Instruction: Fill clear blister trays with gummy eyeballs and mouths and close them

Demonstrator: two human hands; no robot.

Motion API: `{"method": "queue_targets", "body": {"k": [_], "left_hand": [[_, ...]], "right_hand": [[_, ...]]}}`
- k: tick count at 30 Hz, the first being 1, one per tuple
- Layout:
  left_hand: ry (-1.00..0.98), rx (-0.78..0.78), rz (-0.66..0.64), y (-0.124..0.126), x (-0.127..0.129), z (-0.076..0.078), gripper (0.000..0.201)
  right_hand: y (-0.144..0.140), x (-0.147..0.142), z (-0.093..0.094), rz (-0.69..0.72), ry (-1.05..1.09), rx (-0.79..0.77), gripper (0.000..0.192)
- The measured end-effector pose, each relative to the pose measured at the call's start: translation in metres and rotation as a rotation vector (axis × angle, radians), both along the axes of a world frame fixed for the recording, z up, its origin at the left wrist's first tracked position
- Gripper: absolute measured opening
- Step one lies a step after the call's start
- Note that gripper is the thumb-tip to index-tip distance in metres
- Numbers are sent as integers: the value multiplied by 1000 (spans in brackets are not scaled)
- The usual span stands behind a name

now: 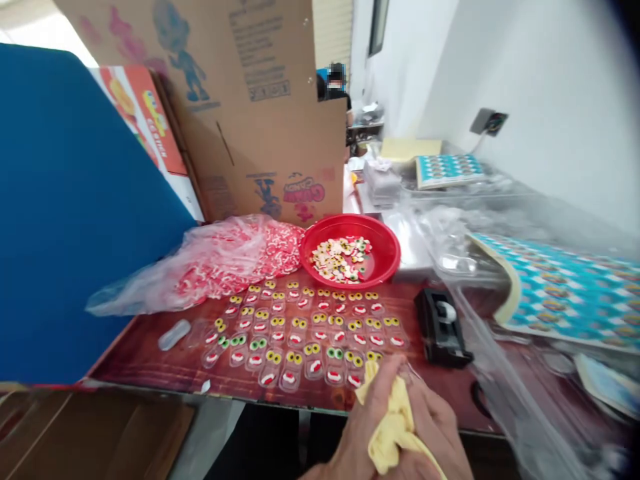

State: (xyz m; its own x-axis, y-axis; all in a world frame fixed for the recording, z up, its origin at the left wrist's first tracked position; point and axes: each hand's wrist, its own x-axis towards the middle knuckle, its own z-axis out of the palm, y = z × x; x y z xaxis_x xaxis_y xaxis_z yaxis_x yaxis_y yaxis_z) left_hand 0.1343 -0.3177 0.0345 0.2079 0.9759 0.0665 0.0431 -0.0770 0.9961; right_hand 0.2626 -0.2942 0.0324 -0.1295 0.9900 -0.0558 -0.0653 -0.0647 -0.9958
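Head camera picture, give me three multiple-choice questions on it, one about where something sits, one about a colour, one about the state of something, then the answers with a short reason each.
1. Where is the red bowl relative to the rows of eye-and-mouth candies?
A. Behind them, farther from the person
B. On the floor
C. On top of the tape dispenser

2. What colour is the cloth between the hands?
A. Blue
B. Yellow
C. Black

3. What state is the red bowl in?
A. Turned upside down
B. Covered with a lid
C. Upright and holding loose candy pieces

Answers:
1. A, the bowl stands beyond the far row, beside the plastic bag.
2. B, the left hand and right hand have a pale yellow cloth in their grip.
3. C, its open mouth faces up and mixed pieces lie inside.
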Motion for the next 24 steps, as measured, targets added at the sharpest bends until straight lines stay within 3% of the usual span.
{"method": "queue_targets", "body": {"k": [3,5,8,12,16,20,22,24], "left_hand": [[-63,-39,510,-3,-6,12,67],[-169,-132,829,1,-22,25,55],[-401,-267,1110,8,-57,30,49],[-628,-398,1160,-1,-106,2,54],[-702,-467,1090,-15,-142,-19,59],[-737,-486,1024,-19,-166,-16,53],[-788,-544,938,-20,-170,-14,46],[-717,-553,895,-24,-169,-16,34]], "right_hand": [[15,-64,19,59,96,17,43],[23,-96,27,135,23,204,35],[23,-136,17,175,-145,551,24],[0,-166,-26,282,-302,829,24],[-24,-168,-51,426,-366,919,42],[-33,-173,-38,488,-355,846,52],[-34,-183,-27,492,-336,866,49],[-34,-196,-17,431,-313,860,40]]}}
